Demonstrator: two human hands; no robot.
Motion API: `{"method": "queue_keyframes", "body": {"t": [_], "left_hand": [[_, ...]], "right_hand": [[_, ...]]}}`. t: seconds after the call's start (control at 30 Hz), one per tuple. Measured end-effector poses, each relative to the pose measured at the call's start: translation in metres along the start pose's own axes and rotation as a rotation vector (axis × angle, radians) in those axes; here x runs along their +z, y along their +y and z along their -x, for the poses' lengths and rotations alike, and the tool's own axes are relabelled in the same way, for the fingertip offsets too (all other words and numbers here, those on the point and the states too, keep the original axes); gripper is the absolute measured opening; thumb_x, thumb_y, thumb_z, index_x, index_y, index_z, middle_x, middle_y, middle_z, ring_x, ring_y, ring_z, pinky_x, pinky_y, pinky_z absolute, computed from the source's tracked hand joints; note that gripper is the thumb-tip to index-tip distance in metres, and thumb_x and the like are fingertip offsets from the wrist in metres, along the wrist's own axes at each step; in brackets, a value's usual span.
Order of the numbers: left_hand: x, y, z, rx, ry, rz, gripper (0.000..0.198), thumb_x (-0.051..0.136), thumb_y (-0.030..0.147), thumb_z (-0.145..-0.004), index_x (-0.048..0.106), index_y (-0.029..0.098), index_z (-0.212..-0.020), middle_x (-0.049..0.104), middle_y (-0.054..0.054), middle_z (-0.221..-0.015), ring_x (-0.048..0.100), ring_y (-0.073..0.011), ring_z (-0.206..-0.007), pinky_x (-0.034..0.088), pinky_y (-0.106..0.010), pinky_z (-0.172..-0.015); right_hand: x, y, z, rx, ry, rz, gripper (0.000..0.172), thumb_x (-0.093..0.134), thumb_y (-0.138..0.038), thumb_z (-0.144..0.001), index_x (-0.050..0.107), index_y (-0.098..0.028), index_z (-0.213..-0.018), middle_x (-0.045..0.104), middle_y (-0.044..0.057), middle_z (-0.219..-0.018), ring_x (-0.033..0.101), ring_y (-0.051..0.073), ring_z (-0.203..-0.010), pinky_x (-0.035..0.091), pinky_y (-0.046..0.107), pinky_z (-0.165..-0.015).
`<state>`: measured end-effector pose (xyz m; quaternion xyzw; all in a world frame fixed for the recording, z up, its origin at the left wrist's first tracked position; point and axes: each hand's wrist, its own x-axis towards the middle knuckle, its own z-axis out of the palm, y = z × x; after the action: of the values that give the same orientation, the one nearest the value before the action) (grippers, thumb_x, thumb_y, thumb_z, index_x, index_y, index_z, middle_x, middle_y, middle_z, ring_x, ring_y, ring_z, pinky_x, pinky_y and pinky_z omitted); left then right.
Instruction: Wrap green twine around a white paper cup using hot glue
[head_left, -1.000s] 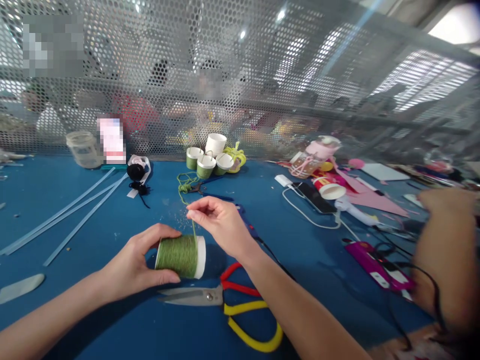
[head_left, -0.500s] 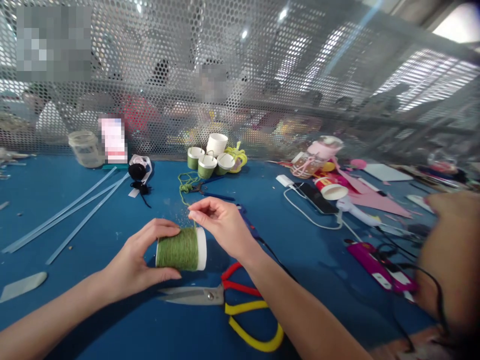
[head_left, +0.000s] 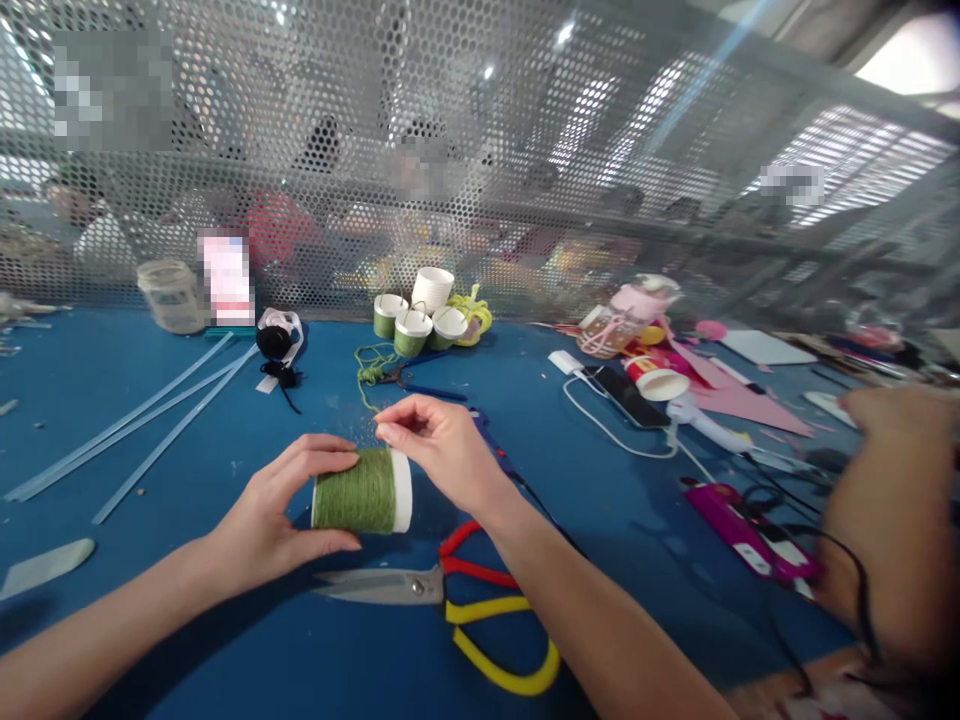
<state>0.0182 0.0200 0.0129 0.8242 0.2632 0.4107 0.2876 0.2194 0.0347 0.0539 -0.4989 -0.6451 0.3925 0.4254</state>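
Note:
My left hand [head_left: 289, 500] is wrapped round a paper cup [head_left: 356, 491] wound with green twine, lying on its side with its white rim to the right. Just above that rim, my right hand [head_left: 439, 447] pinches the green twine between thumb and fingertips. From the pinch, the twine [head_left: 368, 376] runs to a loose tangle further back on the table. Under the cup and my right forearm lie large scissors [head_left: 397, 586] with one red and one yellow handle. Dark pliers [head_left: 420, 388] rest beside the tangle.
Small twine-wrapped cups [head_left: 412, 332] stand at the back by a perforated metal screen [head_left: 360, 120]. Clear sticks [head_left: 150, 430] lie on the left. A phone [head_left: 626, 393], white cable and purple power strip [head_left: 750, 530] lie to the right, near another person's arm [head_left: 885, 510].
Both hands keep their grip on the cup and the twine with barely any movement. The whole view has shifted slightly.

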Motion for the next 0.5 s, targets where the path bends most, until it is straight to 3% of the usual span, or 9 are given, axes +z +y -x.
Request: {"method": "queue_keyframes", "body": {"t": [0.5], "left_hand": [[0.0028,-0.0019,-0.0019,-0.061,-0.022,0.176,0.049,0.073,0.030,-0.070,0.050,0.022,-0.113,0.054,-0.011,-0.111,0.053,-0.0266,-0.106,0.045,-0.040,-0.089]], "right_hand": [[-0.0003,0.0050,-0.0043,0.098,-0.046,-0.068,0.006,0.066,-0.019,-0.066,0.064,-0.017,-0.071,0.063,-0.002,-0.066,0.056,0.010,-0.061,0.045,0.027,-0.063]]}}
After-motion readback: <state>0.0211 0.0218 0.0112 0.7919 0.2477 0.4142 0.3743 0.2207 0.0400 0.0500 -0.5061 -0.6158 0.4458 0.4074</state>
